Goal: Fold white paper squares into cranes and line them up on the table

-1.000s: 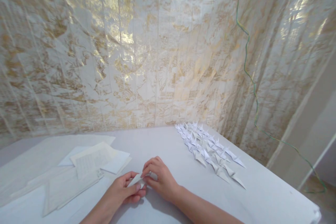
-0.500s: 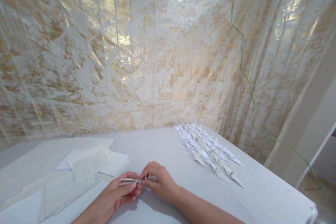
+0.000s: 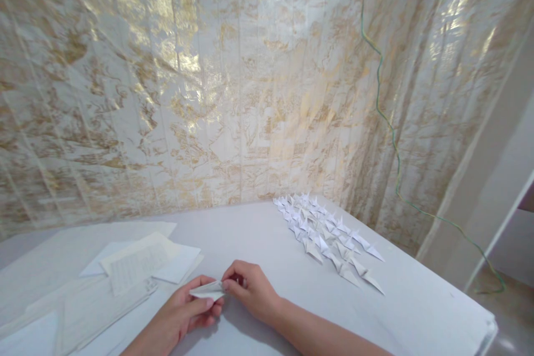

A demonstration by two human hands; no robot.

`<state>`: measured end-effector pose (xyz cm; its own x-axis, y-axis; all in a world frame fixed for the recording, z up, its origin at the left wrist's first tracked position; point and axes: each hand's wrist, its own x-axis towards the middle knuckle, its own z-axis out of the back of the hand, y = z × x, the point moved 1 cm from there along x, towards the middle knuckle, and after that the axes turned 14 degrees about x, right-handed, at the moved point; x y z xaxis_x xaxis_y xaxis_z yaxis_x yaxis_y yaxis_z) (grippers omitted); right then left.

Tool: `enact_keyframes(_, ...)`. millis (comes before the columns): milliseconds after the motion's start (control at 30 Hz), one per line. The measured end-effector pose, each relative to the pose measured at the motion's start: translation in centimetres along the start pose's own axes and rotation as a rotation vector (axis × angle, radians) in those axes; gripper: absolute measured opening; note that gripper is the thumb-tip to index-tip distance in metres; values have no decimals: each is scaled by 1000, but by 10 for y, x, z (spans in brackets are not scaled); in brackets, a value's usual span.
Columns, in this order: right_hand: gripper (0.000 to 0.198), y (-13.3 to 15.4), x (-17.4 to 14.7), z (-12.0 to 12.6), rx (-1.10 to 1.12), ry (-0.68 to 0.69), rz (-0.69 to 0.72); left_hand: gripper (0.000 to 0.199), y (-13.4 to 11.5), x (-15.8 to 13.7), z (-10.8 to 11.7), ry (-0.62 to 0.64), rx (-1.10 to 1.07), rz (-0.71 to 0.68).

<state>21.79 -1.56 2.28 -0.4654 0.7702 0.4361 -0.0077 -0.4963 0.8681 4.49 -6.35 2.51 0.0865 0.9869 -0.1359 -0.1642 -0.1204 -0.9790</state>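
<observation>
A small folded piece of white paper [image 3: 207,290] is held between my two hands above the near part of the table. My left hand [image 3: 189,307] grips its left part, thumb in front and fingers behind and below. With thumb and forefinger, my right hand [image 3: 249,287] pinches the paper's right end, which those fingers partly hide. One flat, pointed face of the paper is turned toward me. Farther off to the right, several folded paper cranes [image 3: 321,243] stand in slanting rows.
Loose sheets of paper [image 3: 137,261], some printed, overlap on the left of the white table [image 3: 242,228]. A patterned white and gold curtain [image 3: 233,94] hangs behind it. A thin green cord [image 3: 394,142] dangles at the right, beyond the table's edge.
The folded paper has turned from edge-on, its layers showing as thin strips, to a broader face toward me. Both hands keep hold of it. The whole view has shifted slightly.
</observation>
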Motion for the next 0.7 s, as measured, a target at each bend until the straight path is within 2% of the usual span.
enact_keyframes(100,10,2,-1,0,-67,12,28,34,2,1,-2,-117,173,-77)
enact_keyframes(200,11,8,-2,0,-116,44,74,26,-3,0,0,-276,395,-248)
enact_keyframes(300,9,12,-2,0,-129,49,119,21,-7,-2,5,-362,556,-393)
enact_keyframes(467,8,10,0,1,-81,1,168,20,-1,2,9,-380,659,-477)
enact_keyframes(700,18,7,2,1,-28,5,225,18,-7,-1,6,-313,699,-473)
